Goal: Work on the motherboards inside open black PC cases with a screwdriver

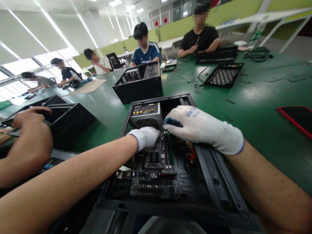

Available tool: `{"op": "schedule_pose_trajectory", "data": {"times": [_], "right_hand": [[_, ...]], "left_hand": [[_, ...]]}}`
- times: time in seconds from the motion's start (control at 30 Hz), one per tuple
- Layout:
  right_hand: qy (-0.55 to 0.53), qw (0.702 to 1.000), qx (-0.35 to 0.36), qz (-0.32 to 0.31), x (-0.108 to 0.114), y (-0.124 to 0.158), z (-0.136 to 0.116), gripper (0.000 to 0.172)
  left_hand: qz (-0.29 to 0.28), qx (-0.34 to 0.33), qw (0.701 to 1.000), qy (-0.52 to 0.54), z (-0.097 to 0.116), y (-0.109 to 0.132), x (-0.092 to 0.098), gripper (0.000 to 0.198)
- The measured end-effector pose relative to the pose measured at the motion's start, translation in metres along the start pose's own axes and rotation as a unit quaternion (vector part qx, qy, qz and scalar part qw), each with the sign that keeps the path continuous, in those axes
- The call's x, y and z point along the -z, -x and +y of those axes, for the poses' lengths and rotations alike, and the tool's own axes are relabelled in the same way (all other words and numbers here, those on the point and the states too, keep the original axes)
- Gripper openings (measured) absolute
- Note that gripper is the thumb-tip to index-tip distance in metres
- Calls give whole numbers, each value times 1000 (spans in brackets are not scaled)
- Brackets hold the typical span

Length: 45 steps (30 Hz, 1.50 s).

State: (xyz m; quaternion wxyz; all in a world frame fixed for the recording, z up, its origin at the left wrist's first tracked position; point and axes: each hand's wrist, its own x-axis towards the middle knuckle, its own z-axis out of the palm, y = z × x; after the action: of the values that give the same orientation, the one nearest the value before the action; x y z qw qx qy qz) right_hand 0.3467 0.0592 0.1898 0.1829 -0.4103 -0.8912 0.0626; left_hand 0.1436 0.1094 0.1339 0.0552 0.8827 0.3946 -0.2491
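Note:
An open black computer case (212, 182) lies in front of me with a motherboard (154, 159) inside it. My left hand (148, 136), in a white glove, is closed over the board's upper end, just below the power supply (146, 113); its fingertips are mostly hidden. My right hand (192, 125), also gloved, bends its fingers together beside the power supply, near the top of the green memory stick (170, 149). A dark blue patch shows between its thumb and fingers, perhaps the glove's palm. What either hand grips is too hidden to tell.
Coloured cables (191, 152) lie inside the case. Beyond it stands another black case (138, 86) on the green table (255, 94). A black drive tray (224, 76) and a red-edged black object (297, 120) lie right. At left, a co-worker's arm (29, 143) reaches over another case (70, 123).

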Motion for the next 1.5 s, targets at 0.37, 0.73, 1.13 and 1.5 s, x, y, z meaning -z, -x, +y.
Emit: {"op": "schedule_pose_trajectory", "data": {"times": [0.37, 0.73, 1.13, 1.5], "right_hand": [[2, 1000, 2, -3, 2, 0, -1, 30], [-3, 1000, 6, -2, 0, -1, 0, 30], [-6, 1000, 5, -6, 1, 0, -1, 30], [1, 1000, 5, -10, 1, 0, -1, 30]], "left_hand": [[-22, 5, 1000, -14, 4, 2, 7, 34], [-10, 7, 1000, -5, 3, 3, 6, 39], [-12, 16, 1000, -7, 3, 2, 7, 40], [-19, 11, 1000, -12, 2, 3, 6, 36]]}}
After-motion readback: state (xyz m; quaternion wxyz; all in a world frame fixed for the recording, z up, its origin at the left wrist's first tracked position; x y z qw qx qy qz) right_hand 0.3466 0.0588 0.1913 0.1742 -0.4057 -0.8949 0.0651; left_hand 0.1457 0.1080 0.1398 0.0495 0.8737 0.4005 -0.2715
